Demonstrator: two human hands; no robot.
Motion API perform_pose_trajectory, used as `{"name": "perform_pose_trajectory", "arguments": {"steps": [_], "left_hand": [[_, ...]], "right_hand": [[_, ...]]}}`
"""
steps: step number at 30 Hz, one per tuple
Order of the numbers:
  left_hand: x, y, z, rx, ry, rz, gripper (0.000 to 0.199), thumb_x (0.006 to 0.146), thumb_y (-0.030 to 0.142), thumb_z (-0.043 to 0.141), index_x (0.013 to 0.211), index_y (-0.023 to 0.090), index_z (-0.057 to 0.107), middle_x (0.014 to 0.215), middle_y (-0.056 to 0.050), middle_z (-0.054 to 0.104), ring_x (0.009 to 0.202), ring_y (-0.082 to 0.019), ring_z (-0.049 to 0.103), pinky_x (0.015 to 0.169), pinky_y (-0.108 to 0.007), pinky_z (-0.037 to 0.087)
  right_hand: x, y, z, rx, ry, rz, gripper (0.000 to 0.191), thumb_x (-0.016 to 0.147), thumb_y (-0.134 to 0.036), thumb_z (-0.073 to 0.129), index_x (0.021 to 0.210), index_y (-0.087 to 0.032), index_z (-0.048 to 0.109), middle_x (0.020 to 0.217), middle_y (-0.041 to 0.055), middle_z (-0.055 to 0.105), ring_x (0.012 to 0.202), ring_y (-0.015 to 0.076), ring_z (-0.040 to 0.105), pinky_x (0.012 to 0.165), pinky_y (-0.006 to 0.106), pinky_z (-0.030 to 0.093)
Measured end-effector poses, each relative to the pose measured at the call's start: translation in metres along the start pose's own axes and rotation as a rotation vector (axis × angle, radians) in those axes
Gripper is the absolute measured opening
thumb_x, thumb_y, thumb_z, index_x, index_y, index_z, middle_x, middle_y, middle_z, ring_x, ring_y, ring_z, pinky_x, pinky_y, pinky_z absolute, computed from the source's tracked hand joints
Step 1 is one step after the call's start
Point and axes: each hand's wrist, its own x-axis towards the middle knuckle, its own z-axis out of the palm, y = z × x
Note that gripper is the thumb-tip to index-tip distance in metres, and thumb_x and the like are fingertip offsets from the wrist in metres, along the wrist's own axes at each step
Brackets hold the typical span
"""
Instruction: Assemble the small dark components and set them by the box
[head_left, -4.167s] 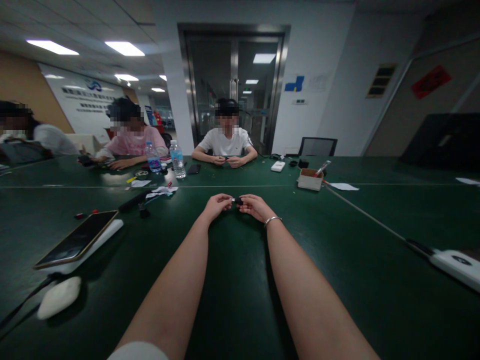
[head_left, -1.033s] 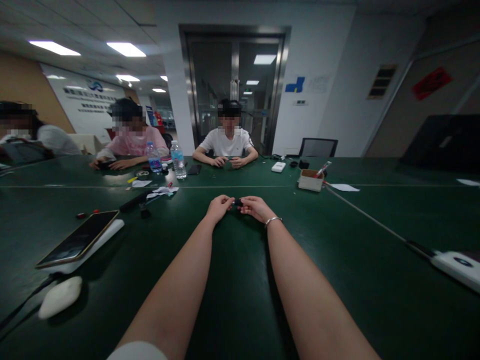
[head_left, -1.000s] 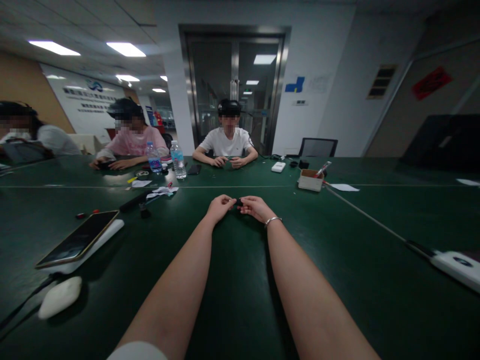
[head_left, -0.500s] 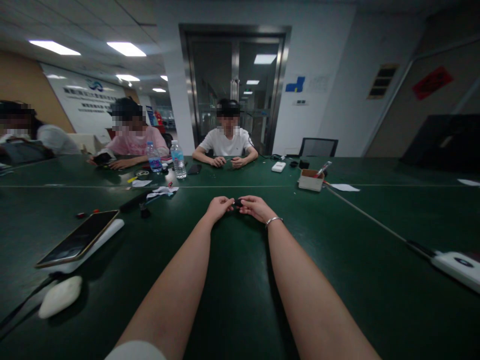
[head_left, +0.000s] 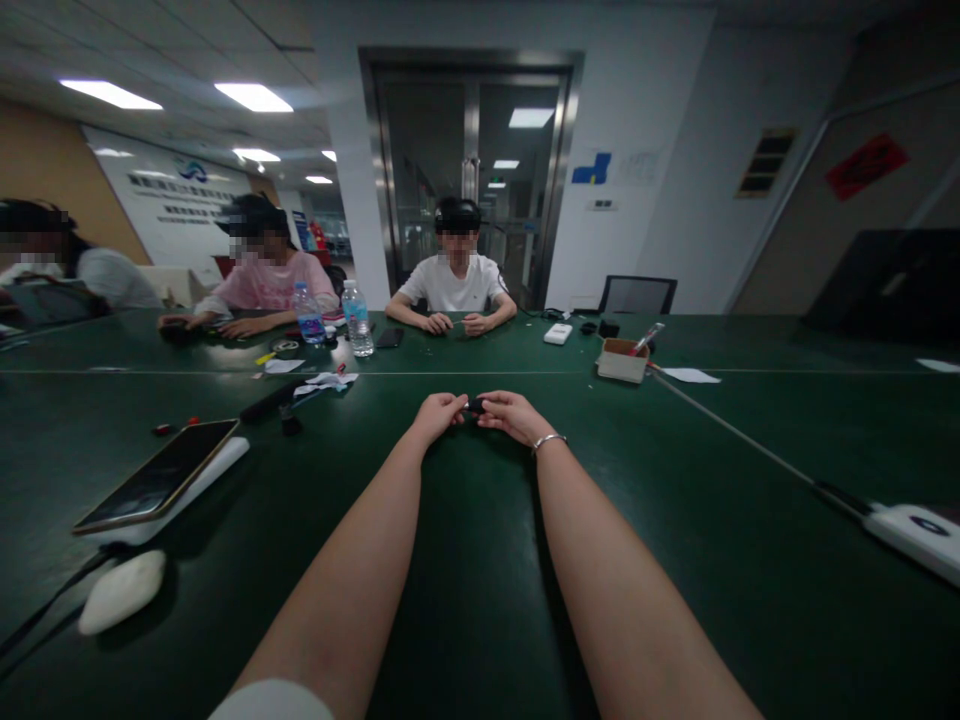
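Note:
Over the middle of the green table, a small black piece (head_left: 475, 405) spans the gap between my two hands, with a lighter, shiny spot at its left end. My left hand (head_left: 439, 415) pinches that left end with thumb and fingertips. On the other end, the thumb and fingers of my right hand (head_left: 511, 414) are closed round the black part. A silver bracelet (head_left: 550, 442) circles my right wrist. The piece is too small and partly covered by fingers, so its exact kind does not show.
On the left lie a phone (head_left: 161, 475) on a white block, a white mouse-shaped object (head_left: 122, 592) and crumpled paper (head_left: 325, 383). Bottles (head_left: 357, 320) stand beyond. A small box (head_left: 622, 362) and a white power strip (head_left: 919, 535) are at right. Several people sit opposite.
My hands stay almost still, both on the small black piece. Across the table, the person in pink has lowered a dark object and moved it to the left.

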Motion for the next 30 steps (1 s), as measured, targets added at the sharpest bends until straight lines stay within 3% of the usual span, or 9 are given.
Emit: {"name": "perform_pose_trajectory", "arguments": {"steps": [16, 30], "left_hand": [[0.007, -0.012, -0.001, 0.163, -0.013, 0.017, 0.046, 0.079, 0.056, 0.044, 0.070, 0.014, 0.061, 0.052, -0.001, 0.057, 0.046, -0.011, 0.049, 0.049, -0.023, 0.036], [0.005, -0.008, 0.001, 0.227, 0.007, -0.004, 0.051, 0.080, 0.061, 0.038, 0.066, 0.017, 0.060, 0.052, -0.001, 0.057, 0.049, -0.014, 0.051, 0.053, -0.025, 0.036]], "right_hand": [[0.003, 0.003, -0.002, -0.003, 0.002, -0.009, 0.016, 0.076, -0.003, 0.064, 0.091, -0.010, 0.061, 0.075, 0.0064, 0.068, 0.057, 0.0114, 0.065, 0.064, 0.027, 0.058], [0.001, 0.001, 0.000, 0.009, -0.005, 0.000, 0.018, 0.077, -0.002, 0.060, 0.092, -0.011, 0.061, 0.078, 0.0057, 0.068, 0.056, 0.0109, 0.066, 0.061, 0.024, 0.058]]}}
